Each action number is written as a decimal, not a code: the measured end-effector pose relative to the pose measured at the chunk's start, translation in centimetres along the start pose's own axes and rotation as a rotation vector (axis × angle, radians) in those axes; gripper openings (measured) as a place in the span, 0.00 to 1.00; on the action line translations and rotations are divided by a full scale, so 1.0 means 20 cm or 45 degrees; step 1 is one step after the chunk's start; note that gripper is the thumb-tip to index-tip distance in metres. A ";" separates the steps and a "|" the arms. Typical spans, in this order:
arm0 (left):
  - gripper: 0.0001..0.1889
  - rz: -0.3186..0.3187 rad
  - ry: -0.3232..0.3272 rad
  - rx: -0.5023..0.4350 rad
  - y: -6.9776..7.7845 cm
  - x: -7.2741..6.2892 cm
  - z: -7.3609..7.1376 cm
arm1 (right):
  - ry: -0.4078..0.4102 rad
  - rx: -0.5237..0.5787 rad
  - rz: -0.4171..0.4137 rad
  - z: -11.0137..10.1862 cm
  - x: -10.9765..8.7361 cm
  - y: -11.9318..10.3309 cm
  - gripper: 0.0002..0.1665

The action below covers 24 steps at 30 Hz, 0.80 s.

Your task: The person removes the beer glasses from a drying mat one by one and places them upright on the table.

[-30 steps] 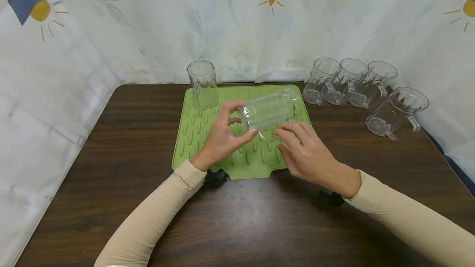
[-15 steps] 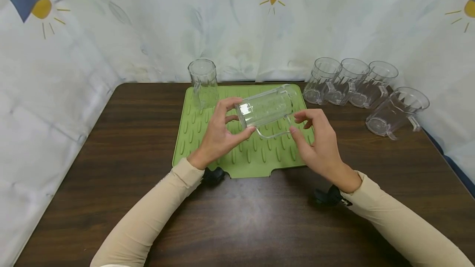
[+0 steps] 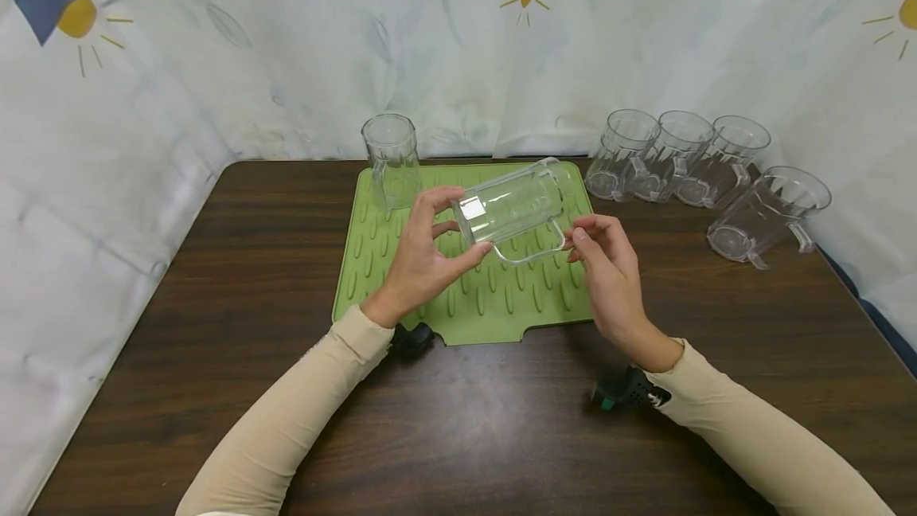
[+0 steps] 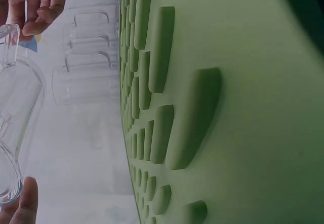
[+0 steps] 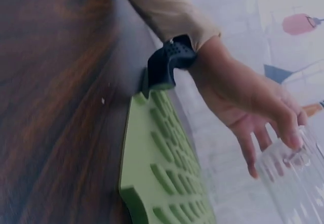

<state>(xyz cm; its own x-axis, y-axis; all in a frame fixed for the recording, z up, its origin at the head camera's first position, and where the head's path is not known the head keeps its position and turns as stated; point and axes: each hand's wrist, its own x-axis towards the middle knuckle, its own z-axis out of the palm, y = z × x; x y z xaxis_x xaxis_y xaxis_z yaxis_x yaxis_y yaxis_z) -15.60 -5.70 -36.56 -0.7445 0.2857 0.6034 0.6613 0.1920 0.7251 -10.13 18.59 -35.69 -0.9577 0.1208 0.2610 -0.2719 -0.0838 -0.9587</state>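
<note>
Left hand (image 3: 423, 249) raised over the green mat (image 3: 372, 261), wrist low and bent up, forearm in a beige sleeve (image 3: 286, 420) running back toward the near table edge. Fingers curled round the base end of a clear mug (image 3: 512, 205), thumb underneath, fingertips on top; mug held on its side, clear of the mat, mouth pointing right and away, handle (image 3: 526, 249) hanging toward the near side. Same hand seen from the right wrist view (image 5: 253, 107), fingertips spread on the ribbed clear wall.

Right hand (image 3: 609, 269) just right of the mug, palm turned inward, forearm angled in from the lower right. Fingers loosely bent, thumb and forefinger tips at the far end of the handle; whether pinching it or only touching, cannot tell. Seen from the left wrist view (image 4: 38, 4), fingers curled close to the handle's corner.

Second clear mug (image 3: 392, 158) standing upside down on the mat's far left corner. Four more mugs (image 3: 709, 173) grouped on the dark wooden table (image 3: 215, 301) at far right, well apart from both hands.
</note>
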 end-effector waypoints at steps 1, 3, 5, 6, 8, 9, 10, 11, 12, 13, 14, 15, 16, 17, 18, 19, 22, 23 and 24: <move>0.38 -0.005 0.000 0.000 0.00 0.00 0.00 | -0.001 0.058 0.037 0.01 0.00 0.00 0.07; 0.38 -0.013 0.000 0.006 0.00 0.00 0.00 | -0.002 0.138 0.115 0.02 -0.01 0.01 0.08; 0.39 -0.017 0.002 0.007 0.00 0.00 0.00 | -0.021 0.170 0.187 0.03 -0.01 0.02 0.08; 0.39 -0.017 0.004 0.006 0.00 0.01 0.00 | -0.034 0.179 0.219 0.03 -0.02 0.02 0.09; 0.39 -0.014 0.007 -0.002 0.00 0.01 0.01 | -0.052 0.204 0.272 0.04 -0.02 0.02 0.10; 0.39 -0.013 0.008 -0.008 0.01 0.01 0.01 | -0.062 0.222 0.291 0.05 -0.03 0.03 0.10; 0.39 -0.012 0.010 -0.016 0.01 0.01 0.01 | -0.075 0.248 0.307 0.05 -0.03 0.03 0.11; 0.39 -0.011 0.011 -0.022 0.01 0.01 0.01 | -0.084 0.279 0.320 0.06 -0.03 0.03 0.12; 0.39 -0.011 0.011 -0.026 0.01 0.01 0.01 | -0.091 0.319 0.332 0.06 -0.04 0.03 0.13; 0.39 -0.012 0.010 -0.028 0.01 0.01 0.01 | -0.102 0.365 0.338 0.06 -0.04 0.03 0.14; 0.39 -0.014 0.008 -0.028 0.01 0.01 0.01 | -0.118 0.407 0.344 0.06 -0.04 0.03 0.15; 0.39 -0.017 0.007 -0.029 0.01 0.01 0.01 | -0.139 0.447 0.350 0.06 -0.04 0.03 0.17; 0.39 -0.021 0.006 -0.029 0.01 0.01 0.01 | -0.159 0.489 0.358 0.06 -0.04 0.03 0.18; 0.39 -0.026 0.005 -0.030 0.01 0.01 0.01 | -0.180 0.525 0.368 0.06 -0.04 0.03 0.19; 0.39 -0.030 0.006 -0.028 0.01 0.01 0.01 | -0.200 0.560 0.379 0.06 -0.04 0.03 0.20; 0.39 -0.035 0.006 -0.029 0.01 0.01 0.01 | -0.221 0.590 0.390 0.06 -0.03 0.03 0.21; 0.39 -0.045 0.010 -0.034 0.01 0.02 0.01 | -0.248 0.664 0.426 0.07 -0.03 0.02 0.22; 0.39 -0.046 0.012 -0.035 0.01 0.02 0.01 | -0.249 0.681 0.437 0.07 -0.03 0.02 0.22; 0.39 -0.045 0.012 -0.036 0.01 0.02 0.02 | -0.247 0.695 0.445 0.07 -0.03 0.01 0.23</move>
<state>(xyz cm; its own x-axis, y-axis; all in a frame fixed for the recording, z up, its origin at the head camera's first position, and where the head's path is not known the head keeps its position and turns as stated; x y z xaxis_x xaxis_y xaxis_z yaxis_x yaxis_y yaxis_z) -15.63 -5.25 -36.24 -0.7685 0.2705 0.5799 0.6315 0.1750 0.7553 -9.82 17.11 -35.95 -0.9837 -0.1797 0.0104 0.0973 -0.5795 -0.8092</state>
